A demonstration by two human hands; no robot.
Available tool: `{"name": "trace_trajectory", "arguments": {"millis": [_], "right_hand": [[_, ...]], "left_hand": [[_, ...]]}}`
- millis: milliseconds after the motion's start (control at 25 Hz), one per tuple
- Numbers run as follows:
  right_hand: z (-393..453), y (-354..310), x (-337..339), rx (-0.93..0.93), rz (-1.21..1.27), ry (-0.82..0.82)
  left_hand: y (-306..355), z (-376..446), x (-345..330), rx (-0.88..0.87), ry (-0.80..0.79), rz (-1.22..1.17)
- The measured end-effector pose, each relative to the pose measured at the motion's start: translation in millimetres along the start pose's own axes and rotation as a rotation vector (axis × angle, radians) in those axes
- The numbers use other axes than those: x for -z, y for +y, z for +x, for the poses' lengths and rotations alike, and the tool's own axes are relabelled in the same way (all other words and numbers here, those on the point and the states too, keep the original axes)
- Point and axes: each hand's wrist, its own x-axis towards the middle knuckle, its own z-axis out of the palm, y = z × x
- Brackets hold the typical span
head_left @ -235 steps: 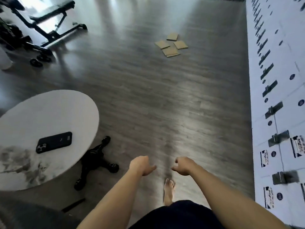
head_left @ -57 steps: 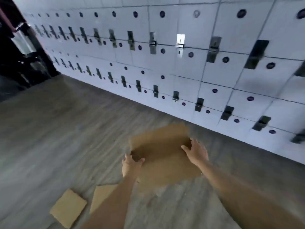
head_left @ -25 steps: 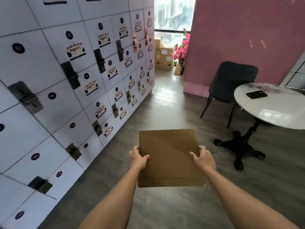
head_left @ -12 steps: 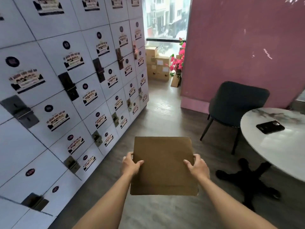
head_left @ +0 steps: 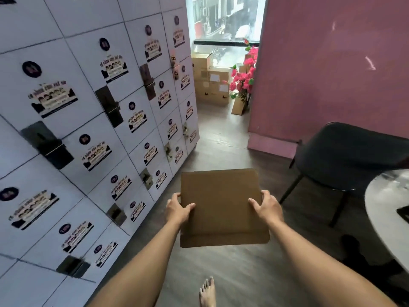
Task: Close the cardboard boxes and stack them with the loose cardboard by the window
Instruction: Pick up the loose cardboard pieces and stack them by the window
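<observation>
A: Where's the loose cardboard (head_left: pixel 221 207) right now?
B: Held flat between both hands, above the grey wood floor (head_left: pixel 232 273). The left hand (head_left: pixel 178 210) grips its left edge, thumb on top; the right hand (head_left: pixel 266 208) grips the right edge the same way.
A: And the room around the hands?
B: White lockers (head_left: pixel 88 129) run along the left. Far ahead of the hands, stacked cardboard boxes (head_left: pixel 210 83) sit by the window (head_left: pixel 225 18), pink flowers (head_left: pixel 243 78) beside them. Right of the hands: a pink wall (head_left: pixel 332 63), a dark chair (head_left: pixel 345 156), and a white table (head_left: pixel 385 207). A bare foot (head_left: pixel 207 292) shows below the hands
</observation>
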Motion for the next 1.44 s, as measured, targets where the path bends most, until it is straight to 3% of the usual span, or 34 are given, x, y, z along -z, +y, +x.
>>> {"name": "trace_trajectory", "arguments": {"millis": [440, 1040, 1440], "right_hand": [[244, -94, 7, -0.107, 0.007, 0.078], [661, -228, 26, 0.04, -0.008, 0.021], [898, -322, 32, -0.133, -0.008, 0.115]], "left_hand": [[156, 261, -12, -0.074, -0.052, 0.057], [367, 598, -29, -0.007, 0.057, 0.083], [511, 853, -56, -0.078, -0.049, 0.009]]}}
